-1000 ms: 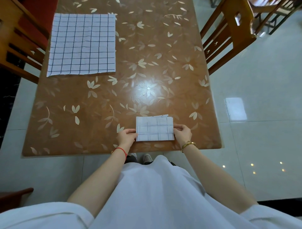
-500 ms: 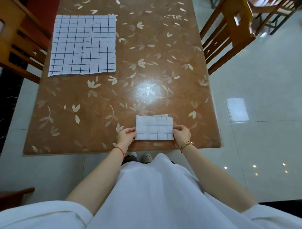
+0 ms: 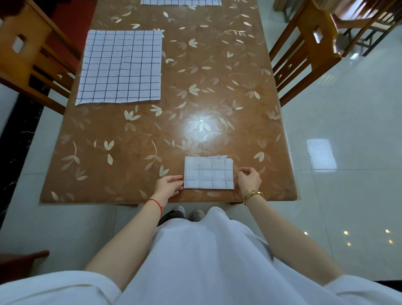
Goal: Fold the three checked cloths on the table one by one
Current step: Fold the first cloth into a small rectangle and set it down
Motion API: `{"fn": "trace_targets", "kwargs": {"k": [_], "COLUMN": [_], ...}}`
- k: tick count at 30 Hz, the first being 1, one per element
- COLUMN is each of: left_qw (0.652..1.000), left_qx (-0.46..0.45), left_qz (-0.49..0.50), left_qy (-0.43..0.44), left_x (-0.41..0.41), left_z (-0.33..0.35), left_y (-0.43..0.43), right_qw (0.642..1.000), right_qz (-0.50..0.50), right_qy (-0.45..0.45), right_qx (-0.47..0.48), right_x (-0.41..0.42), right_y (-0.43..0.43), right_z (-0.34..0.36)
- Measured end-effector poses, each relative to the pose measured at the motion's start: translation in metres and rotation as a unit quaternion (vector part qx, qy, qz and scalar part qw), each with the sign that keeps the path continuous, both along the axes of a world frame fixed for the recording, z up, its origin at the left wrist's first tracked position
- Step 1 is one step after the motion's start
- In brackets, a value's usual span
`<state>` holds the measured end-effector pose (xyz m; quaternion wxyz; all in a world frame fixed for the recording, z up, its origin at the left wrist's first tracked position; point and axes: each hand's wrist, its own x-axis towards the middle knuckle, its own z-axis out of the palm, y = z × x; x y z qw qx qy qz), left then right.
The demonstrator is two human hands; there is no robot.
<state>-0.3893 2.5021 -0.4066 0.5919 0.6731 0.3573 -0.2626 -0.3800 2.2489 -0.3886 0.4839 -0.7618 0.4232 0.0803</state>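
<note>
A small folded checked cloth (image 3: 208, 175) lies flat near the front edge of the brown flowered table (image 3: 134, 152). My left hand (image 3: 170, 186) rests on the table with its fingertips touching the cloth's left edge. My right hand (image 3: 249, 179) sits just right of the cloth, fingers loosely curled, holding nothing, with a narrow gap to the edge. A second checked cloth (image 3: 121, 67) is spread open at the far left. The near edge of a third checked cloth (image 3: 180, 2) shows at the top of the view.
Wooden chairs stand on both sides of the table, one at the left (image 3: 28, 56) and one at the right (image 3: 304, 48). A tiled floor (image 3: 348, 130) surrounds the table. A bright light reflection (image 3: 201, 124) sits mid-table.
My right hand has come off the folded cloth's right edge and sits slightly apart. My head has tilted up, bringing the third cloth's edge into view.
</note>
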Motion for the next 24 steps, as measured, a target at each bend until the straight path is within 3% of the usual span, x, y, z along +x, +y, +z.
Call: {"fn": "trace_targets", "kwargs": {"k": [8,17,24], "left_qw": [0.999,1.000,0.999], "left_qx": [0.028,-0.002,-0.003], "left_qz": [0.027,-0.028,-0.042], "left_qy": [-0.027,-0.011,-0.007], "left_x": [-0.004,-0.014,-0.014], "left_z": [0.007,0.016,0.020], "left_y": [0.006,-0.011,-0.011], "right_qw": [1.000,0.995,0.995], "right_qz": [0.029,0.092,0.088], "right_qy": [0.006,0.041,0.037], "right_qx": [0.003,0.009,0.018], "right_x": [-0.003,-0.012,-0.011], "right_y": [0.000,0.004,0.001], "right_z": [0.002,-0.001,0.002]}}
